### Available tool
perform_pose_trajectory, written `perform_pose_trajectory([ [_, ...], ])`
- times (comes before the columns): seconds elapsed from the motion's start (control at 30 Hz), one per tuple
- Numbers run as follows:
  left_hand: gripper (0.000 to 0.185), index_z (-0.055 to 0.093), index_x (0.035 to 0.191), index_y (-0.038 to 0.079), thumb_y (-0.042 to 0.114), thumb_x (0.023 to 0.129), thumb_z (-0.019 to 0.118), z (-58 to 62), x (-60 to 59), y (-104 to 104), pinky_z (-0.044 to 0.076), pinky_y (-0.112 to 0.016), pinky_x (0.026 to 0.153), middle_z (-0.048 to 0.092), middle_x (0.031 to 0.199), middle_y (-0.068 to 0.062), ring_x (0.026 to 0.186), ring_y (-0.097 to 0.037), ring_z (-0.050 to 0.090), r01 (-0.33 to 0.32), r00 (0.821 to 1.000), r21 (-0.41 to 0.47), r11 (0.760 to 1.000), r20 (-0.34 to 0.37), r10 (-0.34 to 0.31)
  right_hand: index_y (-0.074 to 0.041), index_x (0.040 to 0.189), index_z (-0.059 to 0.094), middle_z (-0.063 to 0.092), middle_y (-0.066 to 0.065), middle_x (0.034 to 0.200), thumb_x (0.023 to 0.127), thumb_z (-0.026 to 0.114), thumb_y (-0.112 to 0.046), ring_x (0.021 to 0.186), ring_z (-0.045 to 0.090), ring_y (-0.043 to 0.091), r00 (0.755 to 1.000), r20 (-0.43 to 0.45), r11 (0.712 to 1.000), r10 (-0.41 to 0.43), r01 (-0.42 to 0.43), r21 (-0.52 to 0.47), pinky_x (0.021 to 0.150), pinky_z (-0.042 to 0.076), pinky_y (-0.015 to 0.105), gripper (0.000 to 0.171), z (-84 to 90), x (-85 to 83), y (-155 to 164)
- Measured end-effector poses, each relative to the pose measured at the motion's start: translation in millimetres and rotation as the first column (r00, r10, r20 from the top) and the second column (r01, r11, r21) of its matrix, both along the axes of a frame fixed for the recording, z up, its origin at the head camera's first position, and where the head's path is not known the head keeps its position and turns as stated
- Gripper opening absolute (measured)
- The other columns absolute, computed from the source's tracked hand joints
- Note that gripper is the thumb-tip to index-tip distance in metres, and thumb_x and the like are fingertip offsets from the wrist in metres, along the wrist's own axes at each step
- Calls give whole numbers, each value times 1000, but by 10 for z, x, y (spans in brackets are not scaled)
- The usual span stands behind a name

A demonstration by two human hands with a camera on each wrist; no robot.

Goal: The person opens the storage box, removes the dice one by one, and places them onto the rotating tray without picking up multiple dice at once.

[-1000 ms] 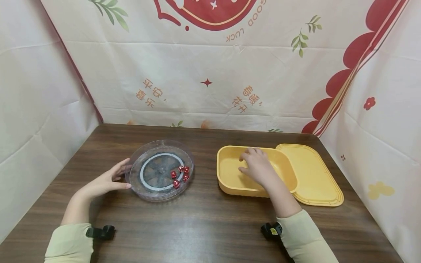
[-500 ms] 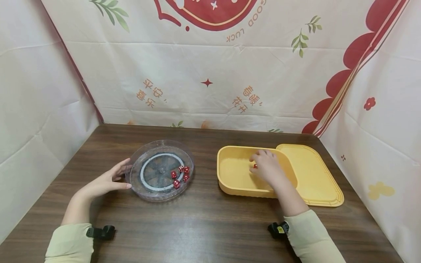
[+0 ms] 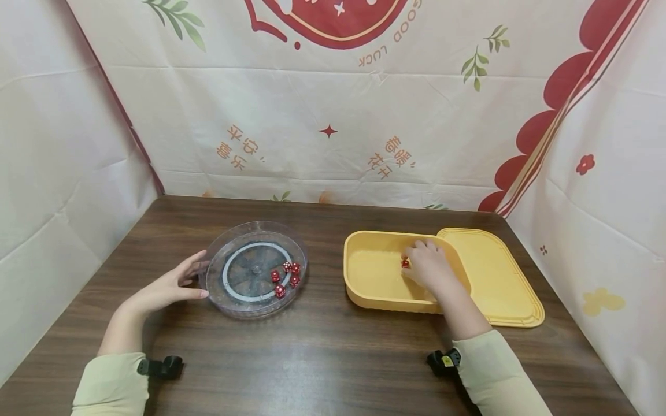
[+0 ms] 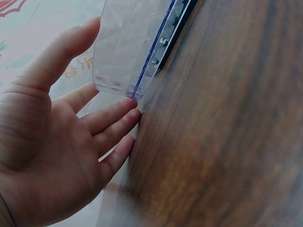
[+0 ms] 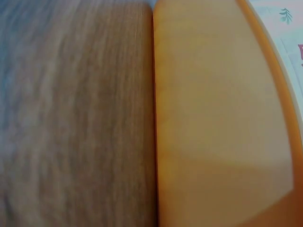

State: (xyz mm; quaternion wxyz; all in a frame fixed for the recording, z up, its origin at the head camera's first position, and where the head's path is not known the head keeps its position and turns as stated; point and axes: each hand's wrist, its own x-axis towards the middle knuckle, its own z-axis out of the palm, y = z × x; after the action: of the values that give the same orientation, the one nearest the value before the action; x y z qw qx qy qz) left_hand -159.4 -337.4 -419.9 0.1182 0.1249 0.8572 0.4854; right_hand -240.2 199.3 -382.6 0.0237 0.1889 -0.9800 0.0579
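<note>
Red die [image 3: 404, 263]: we pinch it in our right hand [image 3: 429, 267] inside the yellow box [image 3: 364, 292]. Left hand [image 3: 163, 290], fingers straight, steadies the clear dish [image 3: 255, 268]. Best lifted straight up, clear of the wall.

Pale green sleeves [image 3: 111, 384], black wrist-worn cameras [image 3: 442, 362], bare hands [image 3: 163, 289].

surface: dark brown wood-grain tabletop [image 3: 322, 346], walled by printed cloth on three sides | left-centre: round clear plastic dish [image 3: 253, 268] lay flat on it | right: yellow rectangular plastic tub [image 3: 372, 277] stood on it | far right: flat yellow rectangular lid [image 3: 494, 277] lay touching the tub, partly beneath its right edge
</note>
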Motion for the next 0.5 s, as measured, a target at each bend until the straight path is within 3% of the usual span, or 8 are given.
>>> perform_pose_trajectory([
  [0.23, 93, 6, 153, 5, 18, 87, 70, 3, -4, 2, 20, -64, 105, 18, 149, -33, 136, -51, 16, -1, 1000, 2, 1000, 1, 1, -13, 79, 64, 54, 11, 89, 77, 76, -10, 95, 46, 40, 1000, -2, 1000, 11, -11, 5, 78, 38, 55, 12, -41, -1, 25],
  [0.5, 93, 6, 153, 5, 17, 87, 71, -5, -6, -4, 21, -63, 105, 19, 149, -33, 136, -50, 17, 2, 1000, 1, 1000, -2, -2, -14, 74, 62, 53, 9, 86, 78, 75, -9, 95, 47, 39, 1000, -8, 1000, 18, -18, 17, 76, 39, 54, 14, -44, -1, 14],
])
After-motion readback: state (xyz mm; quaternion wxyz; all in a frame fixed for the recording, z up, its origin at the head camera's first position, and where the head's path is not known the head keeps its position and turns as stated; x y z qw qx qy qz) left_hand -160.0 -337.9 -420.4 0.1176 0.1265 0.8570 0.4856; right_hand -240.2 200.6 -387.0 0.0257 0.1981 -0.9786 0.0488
